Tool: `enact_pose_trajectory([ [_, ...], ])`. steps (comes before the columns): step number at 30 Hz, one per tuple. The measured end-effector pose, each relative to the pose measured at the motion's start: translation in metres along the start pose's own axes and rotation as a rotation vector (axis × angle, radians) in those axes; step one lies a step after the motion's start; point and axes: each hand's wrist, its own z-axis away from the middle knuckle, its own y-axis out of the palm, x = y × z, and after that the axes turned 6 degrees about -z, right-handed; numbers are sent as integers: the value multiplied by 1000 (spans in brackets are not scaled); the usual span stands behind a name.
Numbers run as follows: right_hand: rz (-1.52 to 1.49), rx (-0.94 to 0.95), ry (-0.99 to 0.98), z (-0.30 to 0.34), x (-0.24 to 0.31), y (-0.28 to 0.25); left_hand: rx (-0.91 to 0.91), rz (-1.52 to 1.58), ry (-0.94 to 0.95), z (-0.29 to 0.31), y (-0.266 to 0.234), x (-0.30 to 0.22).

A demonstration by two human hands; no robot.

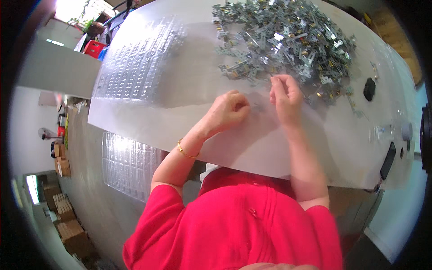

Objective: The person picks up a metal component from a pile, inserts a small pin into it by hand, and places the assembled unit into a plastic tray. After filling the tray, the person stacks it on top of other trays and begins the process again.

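Your right hand [285, 94] is at the near edge of the heap, thumb and forefinger pressed together; you cannot tell from this view whether a small part sits between their tips. Your left hand [230, 109] is just to the left and a little nearer, curled inward above the worktop [193, 87], with its fingertips partly hidden, so whether it grips anything cannot be told. A gold bracelet [186, 151] circles your left wrist.

Beyond your right hand lies the heap of small metal parts [292, 40], silvery grey with brassy bits, spread across the far middle and right of the worktop; a few strays lie along its right side. To the right of the heap is a black lump [369, 89], and nearer on that side a dark flat slab [387, 160] lies close to the edge.

On the far left of the worktop rests a clear plastic tray [139, 65] with rows of moulded pockets. A second clear tray [128, 164] is lower down, beyond the worktop's left near edge. Farther left in the room are cardboard boxes [74, 233], a fan [46, 133] and, farther off, a red chair [93, 48]
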Motion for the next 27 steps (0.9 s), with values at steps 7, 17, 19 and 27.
enact_pose_trajectory([
  [7,25,11,54,3,7,2,-171,-210,230,6,13,10],
  [17,48,27,-21,7,6,3,-273,-413,306,26,15,7],
  [19,38,35,-19,10,7,6,-328,-344,317,40,-4,-1],
  [27,253,135,-240,18,-2,8,-723,-211,277,86,-121,-8],
])
